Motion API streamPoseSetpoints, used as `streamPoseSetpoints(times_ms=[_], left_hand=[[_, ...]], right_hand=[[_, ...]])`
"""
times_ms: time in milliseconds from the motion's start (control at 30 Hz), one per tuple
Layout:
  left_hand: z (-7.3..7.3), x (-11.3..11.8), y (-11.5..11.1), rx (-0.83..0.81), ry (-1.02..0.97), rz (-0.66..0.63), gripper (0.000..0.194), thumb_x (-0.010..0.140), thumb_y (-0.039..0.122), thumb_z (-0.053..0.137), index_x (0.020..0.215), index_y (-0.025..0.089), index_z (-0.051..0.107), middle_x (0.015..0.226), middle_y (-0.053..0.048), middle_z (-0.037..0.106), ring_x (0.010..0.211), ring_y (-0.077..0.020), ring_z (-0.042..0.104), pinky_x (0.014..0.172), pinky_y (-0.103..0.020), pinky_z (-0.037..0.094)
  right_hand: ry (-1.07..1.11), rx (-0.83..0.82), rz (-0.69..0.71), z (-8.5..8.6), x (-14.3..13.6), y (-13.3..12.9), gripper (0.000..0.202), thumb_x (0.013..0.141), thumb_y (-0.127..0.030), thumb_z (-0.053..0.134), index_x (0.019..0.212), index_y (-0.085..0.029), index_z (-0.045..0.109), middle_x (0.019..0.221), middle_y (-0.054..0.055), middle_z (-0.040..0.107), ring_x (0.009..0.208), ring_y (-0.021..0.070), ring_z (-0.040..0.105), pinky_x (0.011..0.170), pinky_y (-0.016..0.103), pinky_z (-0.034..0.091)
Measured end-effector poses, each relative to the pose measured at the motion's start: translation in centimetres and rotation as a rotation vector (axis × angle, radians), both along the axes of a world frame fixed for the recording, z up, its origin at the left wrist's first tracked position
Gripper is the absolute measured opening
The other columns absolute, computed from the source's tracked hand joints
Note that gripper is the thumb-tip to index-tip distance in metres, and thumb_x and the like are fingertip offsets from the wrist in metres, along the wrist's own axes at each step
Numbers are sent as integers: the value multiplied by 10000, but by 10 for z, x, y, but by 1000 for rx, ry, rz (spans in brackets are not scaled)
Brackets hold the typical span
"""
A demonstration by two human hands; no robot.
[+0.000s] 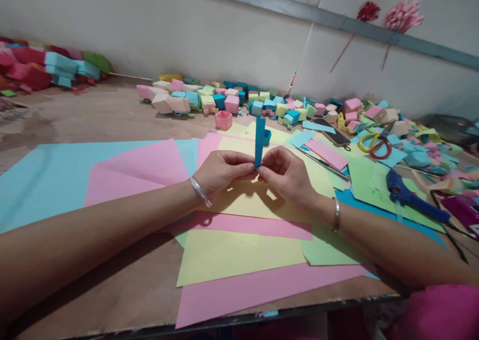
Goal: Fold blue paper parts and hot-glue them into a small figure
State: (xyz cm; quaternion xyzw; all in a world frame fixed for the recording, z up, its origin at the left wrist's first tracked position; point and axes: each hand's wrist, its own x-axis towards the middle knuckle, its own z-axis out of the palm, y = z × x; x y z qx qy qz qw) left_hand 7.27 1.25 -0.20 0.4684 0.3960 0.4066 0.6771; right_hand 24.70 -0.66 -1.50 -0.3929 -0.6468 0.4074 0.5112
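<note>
- Left hand [226, 171]: mine; thumb and forefinger closed in a pinch on the lower end of a blue paper strip.
- Right hand [287, 174]: mine; fingers curled, thumb and fingertips drawn together at the strip's lower right edge.
- Blue paper strip [259, 141]: one, upright between my hands, above the paper sheets.
- Small blue box [267, 137]: one, partly hidden behind the strip; I cannot tell whether they touch.
- Yellow sheet [239, 203]: beneath my hands, among pink, green and light-blue sheets.
- Open pink box [223, 121]: one, beyond the left hand, near the heap.
- Pen [325, 163]: one, right of the right hand, beside a pink strip [327, 153].
- Scissors [375, 145]: one pair, yellow and red handles.
- Glue gun [413, 196]: one, blue, lying on green paper.
- Paper box heap [209, 100]: mixed colours, along the back of the brown surface [123, 287].
</note>
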Motion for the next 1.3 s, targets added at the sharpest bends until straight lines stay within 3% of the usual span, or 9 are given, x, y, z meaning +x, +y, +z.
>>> streamPoseSetpoints(times_ms=[167, 400, 800, 1133, 1300], left_hand=[[1, -1, -2, 65, 52, -43, 295, 576, 220, 844, 843, 145, 744, 777, -74, 720, 709, -187, 659, 652, -318, 536], [4, 1, -4, 238, 120, 44, 205, 576, 211, 824, 733, 151, 705, 734, -20, 684, 669, -134, 618, 635, -261, 490], [9, 1, -4, 310, 264, -22, 130, 636, 221, 759, 712, 142, 688, 668, -22, 671, 628, -135, 609, 591, -251, 484], [11, 3, -5, 273, 345, 4, 103, 641, 203, 732, 674, 144, 655, 618, -25, 655, 585, -147, 620, 560, -266, 516], [8, 3, -5, 352, 328, -54, 17, 695, 134, 647, 706, 134, 634, 592, 2, 609, 539, -101, 553, 524, -219, 455]], right_hand=[[11, -43, -3, 0, 0, 0, 171, 766, -215, 686, 887, -199, 566, 716, -18, 651, 626, 126, 650, 605, 278, 542], [28, -56, 15, 5, -1, -3, 127, 729, -225, 719, 801, -182, 623, 695, -16, 664, 604, 121, 647, 582, 274, 549], [38, -113, -40, 9, -2, -5, 27, 694, -162, 695, 697, -176, 671, 631, -11, 668, 549, 115, 627, 530, 250, 521], [-98, -62, -65, 5, -2, -7, 40, 727, -203, 675, 744, -170, 658, 696, 10, 680, 600, 135, 650, 530, 252, 527], [35, -132, 24, 8, -4, -7, 131, 727, -167, 662, 853, -187, 635, 640, -33, 657, 552, 106, 622, 543, 236, 511]])
